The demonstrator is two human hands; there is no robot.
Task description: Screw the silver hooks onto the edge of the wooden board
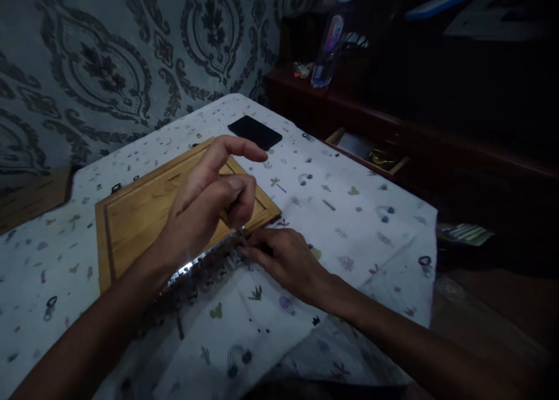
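A wooden board [144, 213] with a grooved border lies on the patterned tablecloth, small dark pieces at its edges. Along its near edge runs a shiny, see-through strip [205, 272] with a row of small notches or loops; its exact kind is unclear. My left hand [209, 193] is above the board's right part, index finger stretched out, thumb and other fingers curled together. Whatever those curled fingers hold, if anything, is hidden. At the strip's right end, by the board's near corner, my right hand [288, 263] pinches it between thumb and fingers.
A flat black phone-like object [255, 132] lies beyond the board. Cardboard [35, 196] is at the far left. To the right, a dark red cabinet [297, 103] bears a clear bottle [329, 45], and its drawer [367, 152] stands partly open beside the table's edge.
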